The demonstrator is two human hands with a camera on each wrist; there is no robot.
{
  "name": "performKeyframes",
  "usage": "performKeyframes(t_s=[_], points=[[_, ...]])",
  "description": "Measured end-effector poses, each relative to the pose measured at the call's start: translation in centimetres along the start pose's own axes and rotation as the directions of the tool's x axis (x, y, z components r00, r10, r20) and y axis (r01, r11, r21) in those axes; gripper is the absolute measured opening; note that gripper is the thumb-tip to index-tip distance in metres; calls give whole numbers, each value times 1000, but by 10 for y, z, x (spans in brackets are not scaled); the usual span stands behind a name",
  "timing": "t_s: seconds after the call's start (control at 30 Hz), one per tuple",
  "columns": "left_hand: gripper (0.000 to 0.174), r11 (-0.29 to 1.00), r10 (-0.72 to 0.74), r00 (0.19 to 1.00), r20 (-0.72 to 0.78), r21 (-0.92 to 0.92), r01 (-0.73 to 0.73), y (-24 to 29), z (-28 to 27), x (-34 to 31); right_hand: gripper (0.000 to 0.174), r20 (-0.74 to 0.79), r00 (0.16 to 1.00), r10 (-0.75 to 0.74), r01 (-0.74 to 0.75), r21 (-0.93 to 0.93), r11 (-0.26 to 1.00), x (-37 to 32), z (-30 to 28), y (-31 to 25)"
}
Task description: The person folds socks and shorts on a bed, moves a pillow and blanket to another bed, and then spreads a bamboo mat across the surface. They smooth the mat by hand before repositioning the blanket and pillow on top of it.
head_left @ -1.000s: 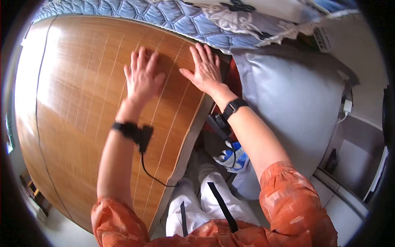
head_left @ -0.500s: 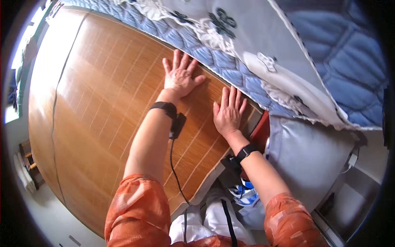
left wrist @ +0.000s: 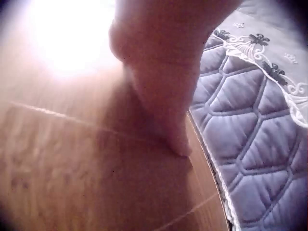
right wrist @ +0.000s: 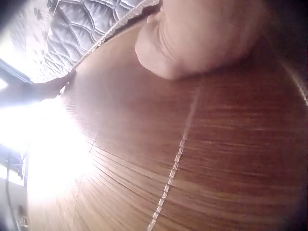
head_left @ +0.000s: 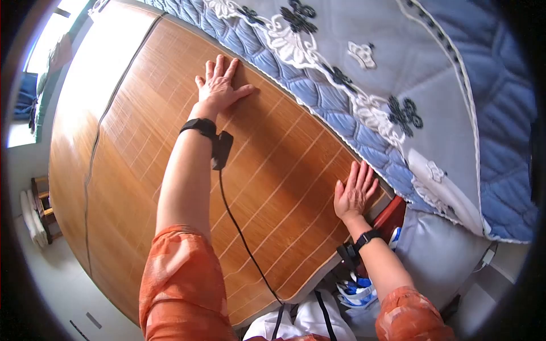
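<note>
A brown mat [head_left: 284, 170] with pale stitched lines covers the broad surface before the person. On it the left hand [head_left: 219, 88] lies palm down, fingers spread, close to the far edge beside the blue quilted cover [head_left: 318, 96]. Farther right, the right hand [head_left: 354, 196] rests flat near the mat's corner, its fingertips close to the same cover. In the left wrist view the left hand [left wrist: 163, 72] touches the mat beside the quilting [left wrist: 250, 144]. The right wrist view has the right hand [right wrist: 192, 38] on the mat [right wrist: 144, 120]; its fingertips are hidden.
A grey cushion-like item [head_left: 435, 241] and blue-and-white shoes or cloth [head_left: 357, 291] lie right of the mat's corner. A dark cord [head_left: 94, 153] crosses the mat at left. A wooden rack [head_left: 44, 207] stands at far left, and a cable hangs from the left wrist device [head_left: 222, 150].
The view has swung so that more of the quilted cover shows. The hands have moved farther apart along the mat's edge, the right one towards the corner. Both stay flat.
</note>
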State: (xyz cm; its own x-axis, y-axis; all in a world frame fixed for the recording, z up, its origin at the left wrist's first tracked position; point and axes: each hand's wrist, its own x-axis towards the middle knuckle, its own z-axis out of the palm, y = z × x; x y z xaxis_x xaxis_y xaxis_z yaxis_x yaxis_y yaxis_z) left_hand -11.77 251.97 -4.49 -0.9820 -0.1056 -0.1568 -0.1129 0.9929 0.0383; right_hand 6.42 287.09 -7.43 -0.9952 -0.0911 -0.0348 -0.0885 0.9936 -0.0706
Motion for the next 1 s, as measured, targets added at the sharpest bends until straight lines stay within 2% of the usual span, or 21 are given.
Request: performKeyframes(t_s=[0.17, 0.33, 0.43, 0.5, 0.53, 0.57, 0.63, 0.7, 0.77, 0.83, 0.9, 0.97, 1.0], points=[[92, 1000, 0, 999, 54, -26, 2, -10, -6, 35, 62, 42, 999, -5, 7, -42, 999, 2, -1, -1], [96, 999, -6, 999, 32, -52, 7, -12, -3, 49, 60, 49, 999, -7, 10, -66, 998, 2, -1, -1], [95, 999, -13, 999, 35, -39, 14, -10, -6, 49, 61, 38, 999, -25, 27, -33, 999, 2, 0, 0], [92, 1000, 1, 1000, -20, -14, -1, -7, -9, 46, 60, 26, 999, -31, 32, -37, 999, 2, -1, -1], [89, 997, -62, 998, 32, 52, 60, -1, -11, 46, 59, 24, 999, -36, 37, -55, 998, 2, 0, 0], [87, 994, -93, 995, 22, 57, 91, 1, -5, 45, 59, 29, 999, -39, 41, -58, 997, 3, -2, 0], [87, 1000, -26, 998, -57, 7, 27, -2, 1, 33, 60, 62, 998, -31, 33, -38, 999, 3, -6, 0], [84, 999, 51, 994, 96, -19, -49, -13, -26, 28, 61, 115, 993, -42, 45, -25, 999, 4, -17, 1], [84, 999, 23, 989, 147, -37, -17, -37, -45, 31, 61, 133, 991, -33, 21, 89, 996, 15, -37, -14], [86, 996, -77, 966, 247, -31, 87, -60, -60, 40, 61, 287, 922, -259, 146, 361, 921, 43, -61, -39], [90, 991, -135, 972, 193, 23, 133, -82, -51, 51, 62, 284, 808, -517, 445, 282, 850, 80, -56, -80], [93, 988, -155, 961, 228, 8, 157, -98, -60, 62, 65, 165, 790, -591, 554, 219, 803, 136, -40, -120], [95, 983, -180, 963, 198, 16, 181, -106, -61, 68, 67, 140, 804, -579, 542, 230, 808, 160, -29, -139]])
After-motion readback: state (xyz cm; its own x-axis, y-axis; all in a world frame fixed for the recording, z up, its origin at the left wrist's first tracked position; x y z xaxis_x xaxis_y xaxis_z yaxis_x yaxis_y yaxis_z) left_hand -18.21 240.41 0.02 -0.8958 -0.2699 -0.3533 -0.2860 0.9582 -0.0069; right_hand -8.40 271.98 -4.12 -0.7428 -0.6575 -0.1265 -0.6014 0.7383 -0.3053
